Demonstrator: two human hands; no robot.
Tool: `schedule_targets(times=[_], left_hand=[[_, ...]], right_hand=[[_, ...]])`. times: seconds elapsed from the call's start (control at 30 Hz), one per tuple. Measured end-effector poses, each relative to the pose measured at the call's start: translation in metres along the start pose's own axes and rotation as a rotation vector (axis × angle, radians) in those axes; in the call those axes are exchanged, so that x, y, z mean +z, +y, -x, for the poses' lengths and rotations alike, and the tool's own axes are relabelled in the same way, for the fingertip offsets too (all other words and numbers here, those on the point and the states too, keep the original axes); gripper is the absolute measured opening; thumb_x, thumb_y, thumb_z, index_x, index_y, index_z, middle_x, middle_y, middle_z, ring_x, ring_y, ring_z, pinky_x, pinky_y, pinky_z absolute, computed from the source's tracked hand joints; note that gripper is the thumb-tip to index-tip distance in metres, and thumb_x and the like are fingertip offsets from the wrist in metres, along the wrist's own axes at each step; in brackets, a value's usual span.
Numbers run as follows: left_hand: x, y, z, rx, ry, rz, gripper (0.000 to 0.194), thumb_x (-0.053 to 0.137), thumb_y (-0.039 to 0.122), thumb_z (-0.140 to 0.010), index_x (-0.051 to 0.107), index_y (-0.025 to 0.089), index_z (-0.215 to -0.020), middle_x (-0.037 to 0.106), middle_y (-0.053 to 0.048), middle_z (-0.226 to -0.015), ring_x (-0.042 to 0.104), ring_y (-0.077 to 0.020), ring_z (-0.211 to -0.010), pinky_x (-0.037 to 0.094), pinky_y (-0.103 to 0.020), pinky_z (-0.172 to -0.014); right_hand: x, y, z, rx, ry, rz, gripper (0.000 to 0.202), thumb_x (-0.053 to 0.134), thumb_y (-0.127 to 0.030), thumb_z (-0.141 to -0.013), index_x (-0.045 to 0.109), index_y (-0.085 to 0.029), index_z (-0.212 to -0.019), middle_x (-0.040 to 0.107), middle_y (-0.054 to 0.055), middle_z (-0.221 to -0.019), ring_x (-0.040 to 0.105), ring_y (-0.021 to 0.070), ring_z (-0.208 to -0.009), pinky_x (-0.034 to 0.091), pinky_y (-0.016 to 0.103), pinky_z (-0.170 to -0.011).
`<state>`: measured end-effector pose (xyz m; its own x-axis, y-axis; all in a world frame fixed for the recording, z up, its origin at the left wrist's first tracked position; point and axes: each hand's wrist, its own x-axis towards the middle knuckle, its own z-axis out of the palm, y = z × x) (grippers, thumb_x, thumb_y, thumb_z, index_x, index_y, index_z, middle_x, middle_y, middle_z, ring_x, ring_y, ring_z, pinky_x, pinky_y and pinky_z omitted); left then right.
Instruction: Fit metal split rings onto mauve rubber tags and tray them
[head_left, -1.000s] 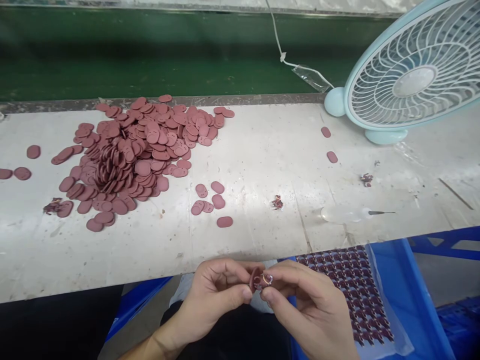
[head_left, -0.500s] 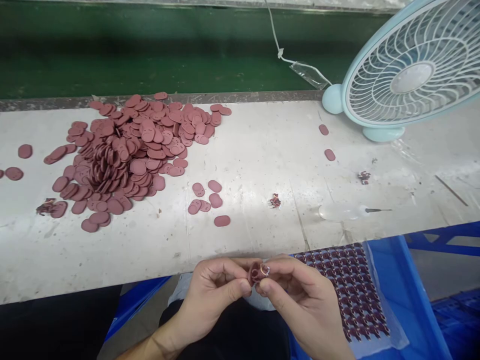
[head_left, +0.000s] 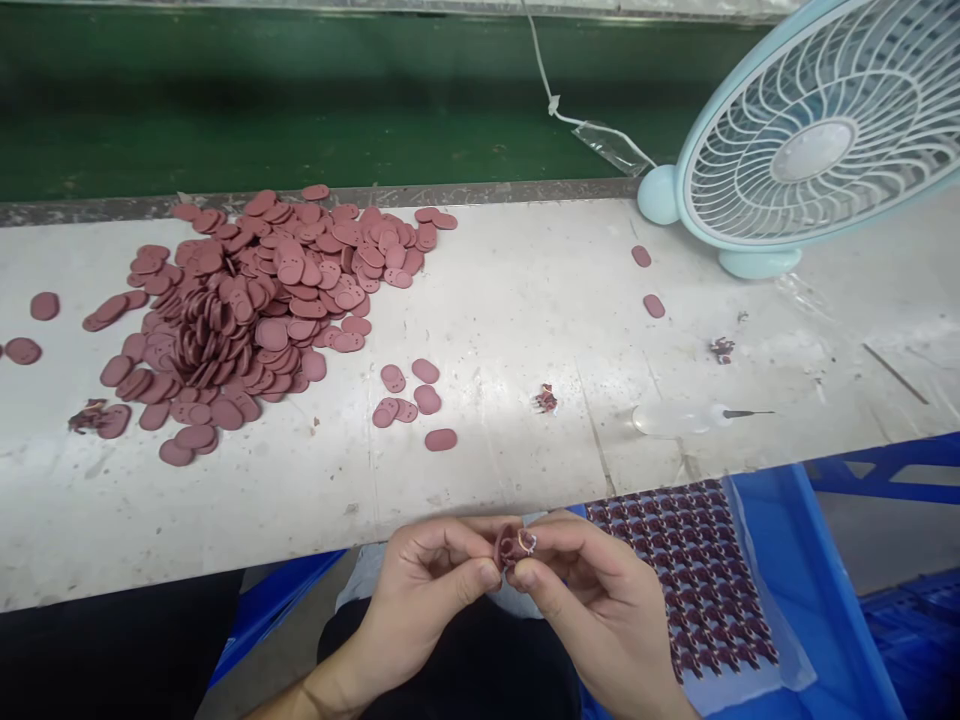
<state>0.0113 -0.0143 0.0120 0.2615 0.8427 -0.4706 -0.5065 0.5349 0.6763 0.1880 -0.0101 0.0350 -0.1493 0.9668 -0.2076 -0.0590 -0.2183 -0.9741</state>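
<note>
Near the table's front edge, my left hand (head_left: 431, 595) and my right hand (head_left: 592, 600) meet fingertip to fingertip. Between them is a small dark-red piece (head_left: 514, 546) with a pale, jagged edge on its right side. The left thumb and fingers pinch its left part, a flat reddish disc seen nearly edge-on; the right thumb and fingers pinch its right part. Several flat oval discs (head_left: 427, 400) lie on the table above my hands. A small dark-red figure (head_left: 545, 399) lies to their right.
A large pile of oval discs (head_left: 285, 270) covers the table's left. A pale blue fan (head_left: 814, 150) stands at back right. A clear-handled pointed tool (head_left: 675, 418) lies nearer the front. Rows of dark-red pieces (head_left: 712, 580) fill a sheet in a blue crate (head_left: 840, 590) at lower right.
The view has shifted slightly, so the table items appear a little further left. My hands keep the same pinch on the small piece, with only a slight movement of the right hand.
</note>
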Motion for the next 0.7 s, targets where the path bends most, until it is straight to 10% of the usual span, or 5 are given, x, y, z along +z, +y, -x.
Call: schedule_targets(times=[0.3, 0.53, 0.7], left_hand=[[-0.01, -0.003, 0.005, 0.183, -0.01, -0.177, 0.014, 0.077, 0.021, -0.087, 0.078, 0.025, -0.1, 0.073, -0.01, -0.13, 0.078, -0.0247, -0.098, 0.062, -0.022, -0.067], [-0.041, 0.054, -0.024, 0.878, -0.023, -1.353, 0.036, 0.074, 0.003, -0.084, 0.074, 0.023, -0.113, 0.075, -0.006, -0.123, 0.071, -0.0235, -0.112, 0.058, -0.039, -0.101], [-0.052, 0.063, -0.042, 0.942, -0.145, -1.703, 0.037, 0.075, 0.011, -0.087, 0.071, 0.021, -0.123, 0.073, -0.007, -0.129, 0.068, -0.0253, -0.116, 0.049, -0.044, -0.111]], right_hand=[[-0.017, 0.004, 0.016, 0.046, 0.077, -0.094, 0.013, 0.073, -0.019, -0.092, 0.075, -0.026, -0.103, 0.073, 0.003, -0.091, 0.071, 0.0153, -0.074, 0.063, 0.025, -0.067], [-0.111, 0.063, 0.098, -0.086, 0.584, 0.22, 0.016, 0.075, -0.019, -0.089, 0.074, -0.026, -0.103, 0.071, 0.008, -0.104, 0.073, 0.0211, -0.089, 0.066, 0.027, -0.069], [-0.156, 0.109, 0.169, 0.102, 0.759, 0.527, 0.021, 0.077, -0.035, -0.088, 0.072, -0.023, -0.104, 0.074, 0.007, -0.101, 0.074, 0.0199, -0.078, 0.067, 0.033, -0.073]])
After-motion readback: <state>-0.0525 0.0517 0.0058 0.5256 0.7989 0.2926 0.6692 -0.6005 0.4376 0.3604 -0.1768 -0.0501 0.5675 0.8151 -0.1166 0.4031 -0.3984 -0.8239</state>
